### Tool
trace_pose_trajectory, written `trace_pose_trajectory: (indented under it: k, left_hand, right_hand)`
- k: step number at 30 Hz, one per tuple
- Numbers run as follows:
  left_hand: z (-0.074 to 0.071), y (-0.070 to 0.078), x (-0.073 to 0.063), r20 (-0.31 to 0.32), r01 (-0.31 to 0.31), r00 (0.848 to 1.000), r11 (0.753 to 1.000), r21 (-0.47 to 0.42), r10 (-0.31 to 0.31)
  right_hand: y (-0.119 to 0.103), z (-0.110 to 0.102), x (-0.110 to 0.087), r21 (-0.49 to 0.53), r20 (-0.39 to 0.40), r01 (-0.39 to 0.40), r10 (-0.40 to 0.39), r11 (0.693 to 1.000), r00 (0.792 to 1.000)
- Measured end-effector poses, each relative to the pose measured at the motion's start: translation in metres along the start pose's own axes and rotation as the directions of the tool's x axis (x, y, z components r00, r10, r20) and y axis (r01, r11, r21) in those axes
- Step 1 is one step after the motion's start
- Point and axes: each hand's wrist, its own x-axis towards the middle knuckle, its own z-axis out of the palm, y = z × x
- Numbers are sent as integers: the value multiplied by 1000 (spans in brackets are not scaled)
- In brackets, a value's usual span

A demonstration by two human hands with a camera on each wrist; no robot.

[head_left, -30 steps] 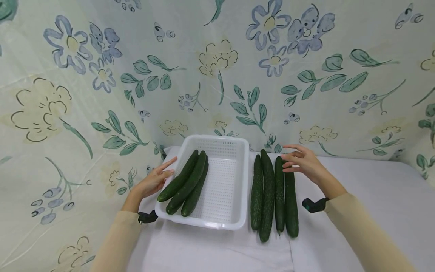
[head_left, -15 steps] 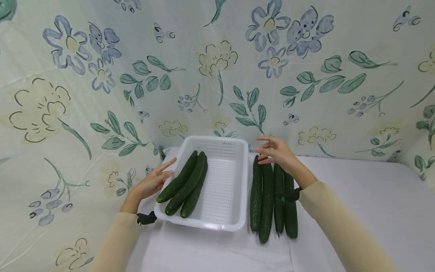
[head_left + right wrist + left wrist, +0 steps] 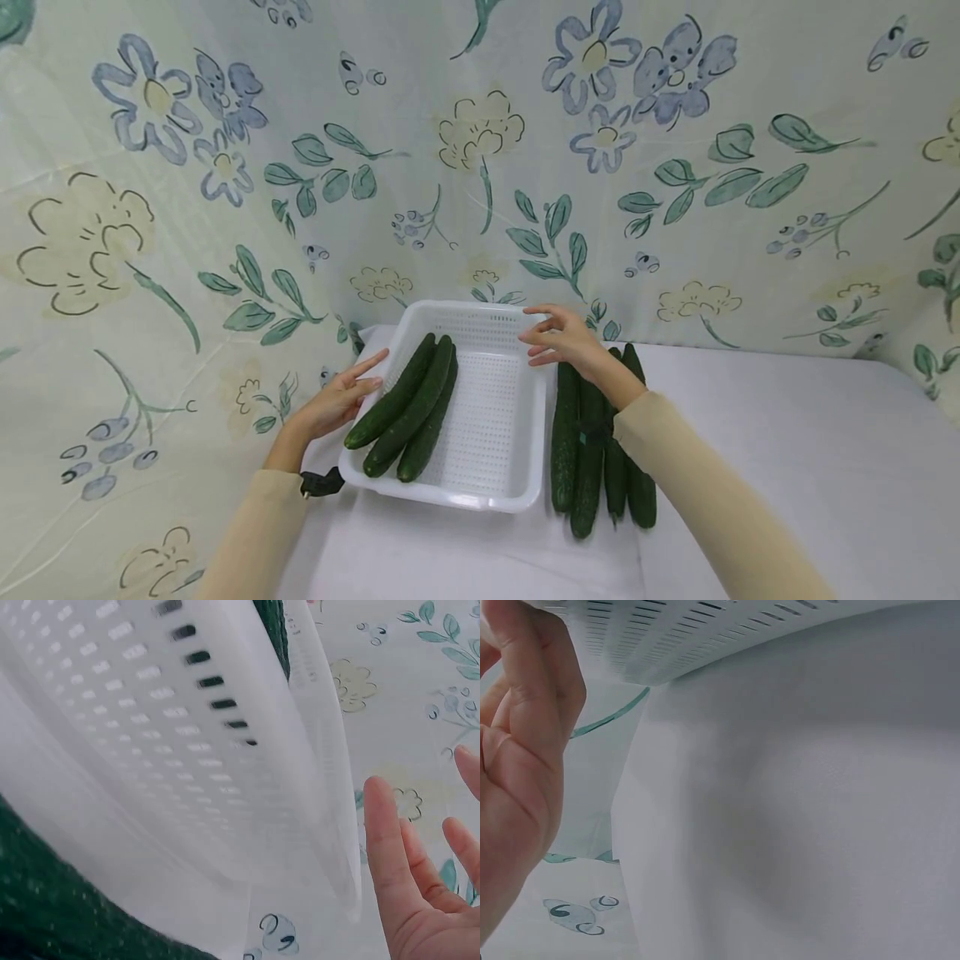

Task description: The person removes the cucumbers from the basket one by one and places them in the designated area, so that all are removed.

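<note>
A white perforated plastic basket [image 3: 491,392] stands on the white cloth with three dark green cucumbers [image 3: 408,412] inside its left half. At its left rim is my left hand [image 3: 337,404], index finger extended and thumb near the edge. The left wrist view shows those fingers [image 3: 544,675] beside the basket's slotted wall. My right hand [image 3: 566,340] hovers at the basket's back right corner, fingers spread and nothing in them. In the right wrist view its fingers [image 3: 386,847] stand apart from the rim. Beneath the right forearm lie several more cucumbers [image 3: 566,450], partly hidden by hand and sleeve.
The white tablecloth [image 3: 787,467] extends to the right of the cucumbers and in front of the basket. A floral curtain [image 3: 480,167] hangs right behind the table and along its left side. Dark wrist cameras [image 3: 322,482] are strapped to both wrists.
My right hand has moved left, from above the rightmost loose cucumbers to the basket's back right corner. The left hand, basket and cucumbers have stayed in place.
</note>
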Motion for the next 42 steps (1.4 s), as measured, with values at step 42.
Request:
trace_pose_trajectory:
  k: [42]
  left_hand:
    - [-1,-2,-1,0,-1,1000,1000,-4,1]
  right_hand:
    - [15,118,40,57,22,-128,127,990,992]
